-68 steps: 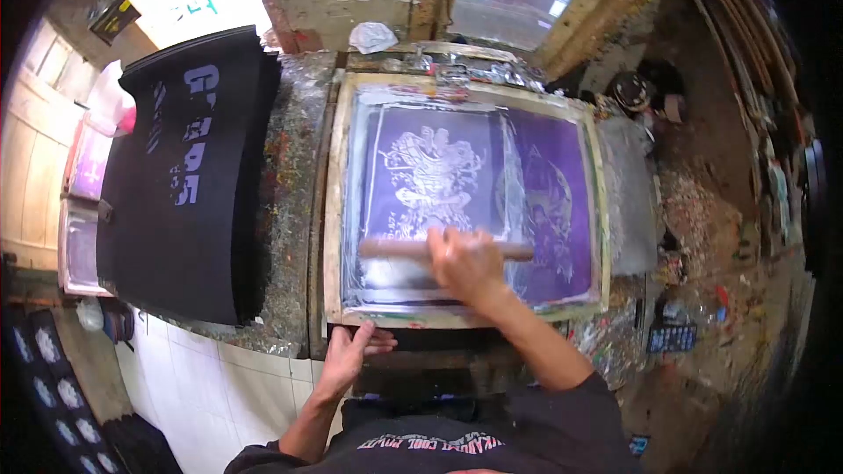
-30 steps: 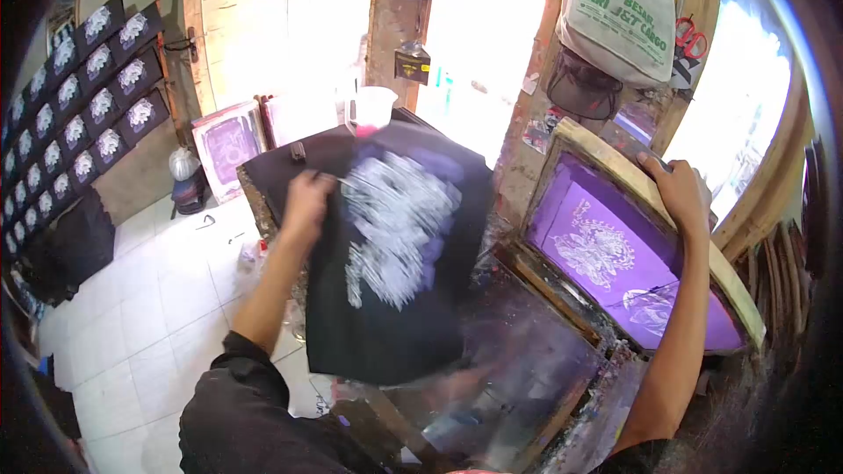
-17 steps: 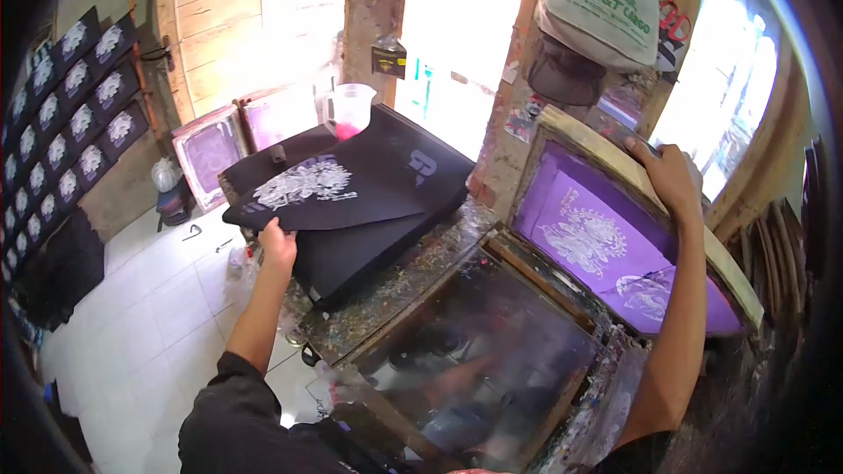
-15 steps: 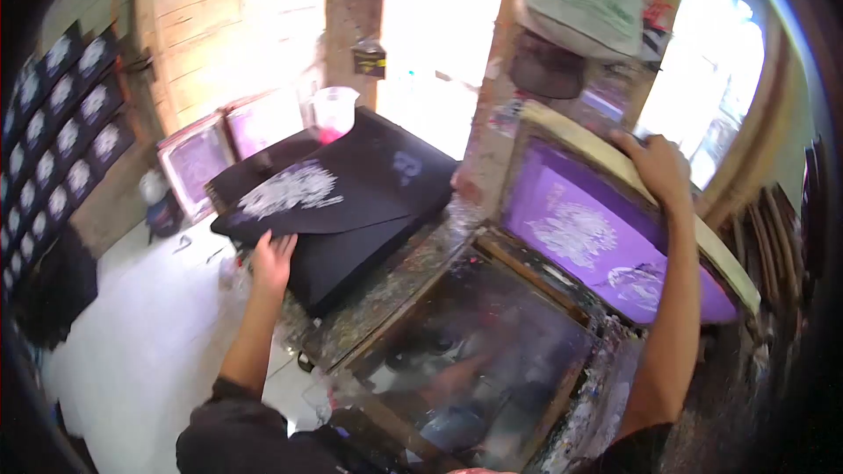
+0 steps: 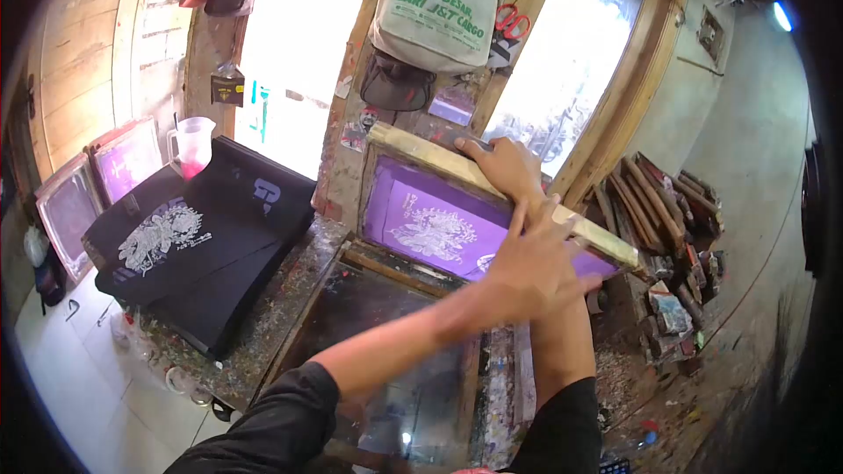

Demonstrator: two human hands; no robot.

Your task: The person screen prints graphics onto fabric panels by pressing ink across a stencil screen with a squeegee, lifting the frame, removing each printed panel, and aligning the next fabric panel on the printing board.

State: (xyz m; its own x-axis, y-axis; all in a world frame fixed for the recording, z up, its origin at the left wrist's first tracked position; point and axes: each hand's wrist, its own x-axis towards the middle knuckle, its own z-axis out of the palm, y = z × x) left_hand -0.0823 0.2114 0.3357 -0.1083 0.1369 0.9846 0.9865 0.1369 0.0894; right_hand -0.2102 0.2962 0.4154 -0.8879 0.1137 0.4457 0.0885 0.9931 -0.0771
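Observation:
My right hand grips the top edge of a raised wooden screen frame with purple mesh and a white floral design. Crossing over my right forearm, my left hand is in front of the frame's right part, its fingers spread and slightly blurred; it holds nothing that I can see. Below the tilted frame lies a dark glossy printing surface with a wooden border. On the left, a stack of black sheets has a white print on the top one.
A clear plastic jug with pink contents stands behind the stack. Two smaller screens lean at the left. A tote bag and red scissors hang above. Many wooden-handled tools stand at the right.
My left hand has left the black stack and moved right, across to my right forearm and the raised screen. My right hand stays on the frame's top edge. The view has turned right.

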